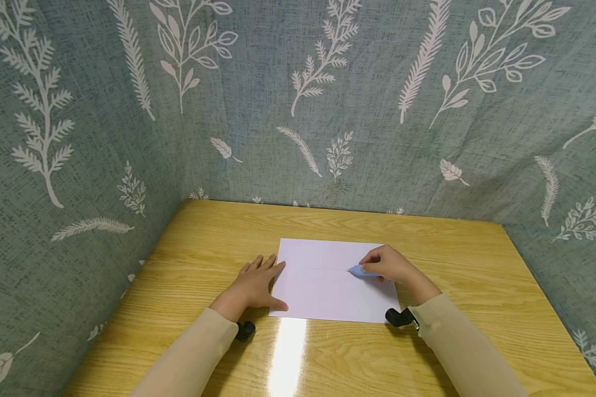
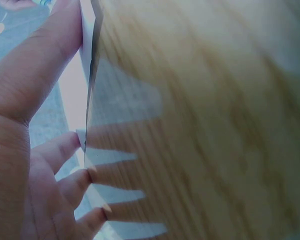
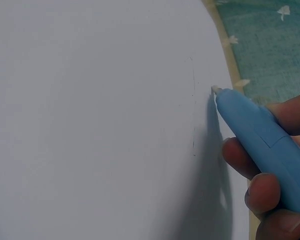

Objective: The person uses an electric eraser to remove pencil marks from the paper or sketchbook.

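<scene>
A white sheet of paper (image 1: 323,298) lies on the wooden table. My left hand (image 1: 255,286) rests at its left edge with fingers spread, the thumb and index finger touching the sheet. My right hand (image 1: 394,266) grips a thick, pen-shaped, light-blue electric eraser (image 3: 262,137) over the right part of the paper. Its small whitish tip is at or just above the sheet; contact cannot be told. Beside the tip, the right wrist view shows a faint, broken dark line (image 3: 193,137) and tiny specks. In the left wrist view, the thumb (image 2: 42,60) lies along the paper's edge.
The yellow-brown wooden table (image 1: 218,231) reaches back to a blue-green fabric backdrop (image 1: 263,154) with white leaf patterns, which also hangs at both sides. A bright glare strip lies on the table in front of the paper. Each wrist wears a small black camera (image 1: 399,317).
</scene>
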`<state>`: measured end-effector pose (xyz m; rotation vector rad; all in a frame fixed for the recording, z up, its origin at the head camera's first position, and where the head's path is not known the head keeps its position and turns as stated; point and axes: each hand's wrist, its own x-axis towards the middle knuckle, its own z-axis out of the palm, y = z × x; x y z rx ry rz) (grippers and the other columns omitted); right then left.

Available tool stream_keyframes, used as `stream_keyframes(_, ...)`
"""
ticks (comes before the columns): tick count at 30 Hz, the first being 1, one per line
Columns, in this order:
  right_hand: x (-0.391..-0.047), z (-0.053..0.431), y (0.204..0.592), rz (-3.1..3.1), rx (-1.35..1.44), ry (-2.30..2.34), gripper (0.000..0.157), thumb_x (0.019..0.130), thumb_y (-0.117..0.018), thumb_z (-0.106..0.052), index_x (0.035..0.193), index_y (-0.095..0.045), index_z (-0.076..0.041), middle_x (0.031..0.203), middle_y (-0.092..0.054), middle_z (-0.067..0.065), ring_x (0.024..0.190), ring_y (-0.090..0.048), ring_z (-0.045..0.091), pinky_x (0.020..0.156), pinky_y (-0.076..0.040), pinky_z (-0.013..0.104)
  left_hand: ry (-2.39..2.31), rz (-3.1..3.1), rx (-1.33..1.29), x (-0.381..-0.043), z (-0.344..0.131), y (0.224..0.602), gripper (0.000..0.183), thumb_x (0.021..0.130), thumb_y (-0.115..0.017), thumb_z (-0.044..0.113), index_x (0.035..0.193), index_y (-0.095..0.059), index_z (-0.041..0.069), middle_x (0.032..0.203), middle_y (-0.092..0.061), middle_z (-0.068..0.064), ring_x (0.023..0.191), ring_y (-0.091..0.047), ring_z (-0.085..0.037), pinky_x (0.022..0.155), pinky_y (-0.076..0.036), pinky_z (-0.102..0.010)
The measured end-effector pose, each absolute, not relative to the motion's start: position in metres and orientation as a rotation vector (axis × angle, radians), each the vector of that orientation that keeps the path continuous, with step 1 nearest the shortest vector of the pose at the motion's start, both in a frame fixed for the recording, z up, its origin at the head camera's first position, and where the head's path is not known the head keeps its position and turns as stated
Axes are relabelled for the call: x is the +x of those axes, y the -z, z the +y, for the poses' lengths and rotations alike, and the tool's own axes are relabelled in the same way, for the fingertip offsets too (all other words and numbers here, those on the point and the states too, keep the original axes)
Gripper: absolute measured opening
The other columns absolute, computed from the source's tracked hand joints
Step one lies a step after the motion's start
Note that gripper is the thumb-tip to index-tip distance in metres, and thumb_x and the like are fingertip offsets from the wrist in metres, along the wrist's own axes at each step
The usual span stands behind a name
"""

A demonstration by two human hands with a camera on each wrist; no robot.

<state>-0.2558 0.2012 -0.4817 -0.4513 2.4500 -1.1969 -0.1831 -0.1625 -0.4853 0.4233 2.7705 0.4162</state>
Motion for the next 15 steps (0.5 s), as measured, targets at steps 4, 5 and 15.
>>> stream_keyframes(4, -0.2556, 0.2014, 0.4814, 2.448, -0.458, 1.198, 0.019, 0.095, -0.069, -0.015, 0.106, -0.077, -0.001, 0.092, -0.072, 0.005, 0.052, -0.049, 0.016, 0.049, -0.047, 0.035, -0.418, 2.773, 0.428, -0.1823, -0.1628, 0.4841, 0.108, 0.072, -0.081, 0.062, 0.159, -0.033, 0.020, 0.167, -0.015, -0.012, 0.151, -0.008, -0.043, 0.119, -0.010, -0.063)
stream_keyframes(5, -0.2555, 0.2015, 0.4812, 2.449, -0.457, 1.196, 0.019, 0.096, -0.069, -0.015, 0.106, -0.077, -0.001, 0.092, -0.072, 0.005, 0.052, -0.049, 0.016, 0.049, -0.047, 0.035, -0.419, 2.772, 0.428, -0.1822, -0.1628, 0.4840, 0.108, 0.072, -0.082, 0.062, 0.159, -0.033, 0.020, 0.167, -0.015, -0.012, 0.151, -0.008, -0.044, 0.119, -0.010, -0.063)
stream_keyframes(15, -0.2556, 0.2011, 0.4808, 2.455, -0.448, 1.174, 0.018, 0.096, -0.068, -0.015, 0.106, -0.077, -0.003, 0.092, -0.072, 0.006, 0.051, -0.050, 0.017, 0.049, -0.047, 0.033, -0.414, 2.775, 0.427, -0.1825, -0.1630, 0.4849, 0.109, 0.071, -0.081, 0.063, 0.159, -0.032, 0.021, 0.167, -0.015, -0.012, 0.151, -0.008, -0.043, 0.119, -0.010, -0.063)
